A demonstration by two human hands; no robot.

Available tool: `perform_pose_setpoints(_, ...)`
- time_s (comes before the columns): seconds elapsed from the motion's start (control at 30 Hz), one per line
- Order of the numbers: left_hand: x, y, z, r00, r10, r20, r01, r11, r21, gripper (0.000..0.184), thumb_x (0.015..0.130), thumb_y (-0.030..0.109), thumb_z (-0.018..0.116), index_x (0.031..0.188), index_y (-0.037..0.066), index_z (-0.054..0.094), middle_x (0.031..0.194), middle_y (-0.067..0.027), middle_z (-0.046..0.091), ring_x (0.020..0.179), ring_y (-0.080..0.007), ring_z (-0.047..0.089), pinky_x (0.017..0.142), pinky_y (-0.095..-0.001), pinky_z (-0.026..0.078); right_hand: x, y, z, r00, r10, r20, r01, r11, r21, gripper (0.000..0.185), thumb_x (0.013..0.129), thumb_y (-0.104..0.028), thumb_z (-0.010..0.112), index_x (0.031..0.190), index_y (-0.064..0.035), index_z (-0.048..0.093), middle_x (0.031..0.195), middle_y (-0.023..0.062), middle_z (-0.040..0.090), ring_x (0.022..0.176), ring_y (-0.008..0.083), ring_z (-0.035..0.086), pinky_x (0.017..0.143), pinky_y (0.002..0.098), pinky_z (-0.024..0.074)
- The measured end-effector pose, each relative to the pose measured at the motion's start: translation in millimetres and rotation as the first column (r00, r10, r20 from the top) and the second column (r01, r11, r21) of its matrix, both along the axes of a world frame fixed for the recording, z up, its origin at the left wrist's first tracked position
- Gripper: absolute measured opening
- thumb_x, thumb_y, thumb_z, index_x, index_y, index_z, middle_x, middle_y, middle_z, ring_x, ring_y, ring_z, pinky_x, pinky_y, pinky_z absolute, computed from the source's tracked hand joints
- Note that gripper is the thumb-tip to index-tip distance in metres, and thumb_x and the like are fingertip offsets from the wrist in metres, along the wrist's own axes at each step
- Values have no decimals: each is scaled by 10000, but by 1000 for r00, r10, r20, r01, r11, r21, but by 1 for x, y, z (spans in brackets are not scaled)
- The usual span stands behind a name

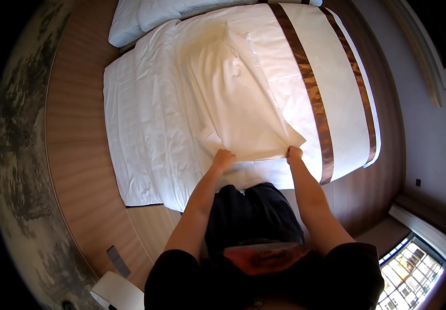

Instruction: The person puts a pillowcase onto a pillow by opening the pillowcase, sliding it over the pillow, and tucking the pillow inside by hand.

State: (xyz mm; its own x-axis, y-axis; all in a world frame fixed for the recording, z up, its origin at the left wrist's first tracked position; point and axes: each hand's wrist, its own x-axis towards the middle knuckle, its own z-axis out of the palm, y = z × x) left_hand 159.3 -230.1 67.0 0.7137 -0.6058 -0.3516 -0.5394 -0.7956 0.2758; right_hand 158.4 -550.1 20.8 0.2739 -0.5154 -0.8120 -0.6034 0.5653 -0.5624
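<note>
A cream-coloured cloth (233, 103), possibly a garment, lies lengthwise over the white bedding, narrower and creased at its far end. My left hand (225, 159) is closed on the near left part of its edge. At the near right, my right hand (294, 154) pinches the same edge, and a corner of the fabric sticks out just beyond it. Between my two hands the edge runs nearly straight. A small folded flap shows above my left hand. What the far end looks like underneath is hidden.
The white duvet (140, 113) covers the bed under the cloth. A bed runner with shiny brown bands (305, 67) crosses the right part. White pillows or bedding (150, 15) lie on the far side. A white lampshade (117, 290) stands at lower left, a window (411, 268) at lower right.
</note>
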Motion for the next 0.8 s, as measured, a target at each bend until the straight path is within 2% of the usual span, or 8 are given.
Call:
perform_pose_setpoints(0.27,-46,-15,20,990,-112,-84,108,993,-47,118,666,158,578,744,76,613,784,-114,617,791,-289,589,714,-391,450,-54,-15,-20,996,48,-80,-61,984,-166,59,717,-28,507,699,2,554,617,110,560,472,227,531,401,348,380)
perform_pose_setpoints(0.33,-64,-18,18,983,-150,-103,141,986,-88,117,665,158,591,745,74,605,783,-114,616,788,-297,591,703,-400,457,-64,-23,-13,431,688,-584,-903,330,-276,165,775,-91,503,851,-6,623,831,145,622,730,245,604,578,325,455)
perform_pose_setpoints(0.37,-72,-21,17,978,-165,-127,154,984,-91,124,674,167,582,752,76,613,783,-116,620,791,-299,595,708,-399,462,-69,-30,-9,-44,633,-773,-975,-197,-106,228,804,-122,501,927,-10,657,938,162,653,858,255,640,666,314,493)
perform_pose_setpoints(0.4,-81,-24,18,972,-179,-150,166,981,-96,133,683,176,573,759,77,620,783,-118,623,794,-301,598,712,-397,466,-78,-31,-10,-47,631,-774,-973,-205,-108,230,803,-131,506,935,-13,653,926,156,650,846,251,635,661,313,491)
perform_pose_setpoints(0.47,-94,-29,20,960,-187,-210,172,981,-88,151,697,191,569,779,78,626,795,-123,626,810,-306,601,725,-397,470,-88,-32,-14,392,679,-621,-916,352,-193,237,801,-151,517,951,-18,644,903,145,643,821,244,626,651,312,489)
perform_pose_setpoints(0.53,-102,-31,24,942,-174,-286,164,985,-62,168,707,205,579,804,75,623,818,-130,625,836,-313,599,743,-400,472,-94,-31,-16,900,294,-322,-354,924,-146,248,800,-170,528,968,-22,635,879,133,637,797,236,617,641,310,486)
perform_pose_setpoints(0.63,-106,-28,24,930,-131,-344,121,991,-50,193,725,194,574,864,65,609,895,-147,613,895,-321,587,768,-410,469,-95,-33,-16,980,-46,-193,53,998,31,271,797,-200,544,993,-30,621,844,115,627,760,225,603,626,308,482)
perform_pose_setpoints(0.8,-96,-7,8,902,193,-387,-231,972,-53,241,780,125,539,1001,28,529,999,-185,566,958,-354,551,797,-435,455,-67,-23,13,981,-176,-79,187,971,148,320,792,-249,571,1034,-42,598,785,85,610,699,206,581,601,305,475)
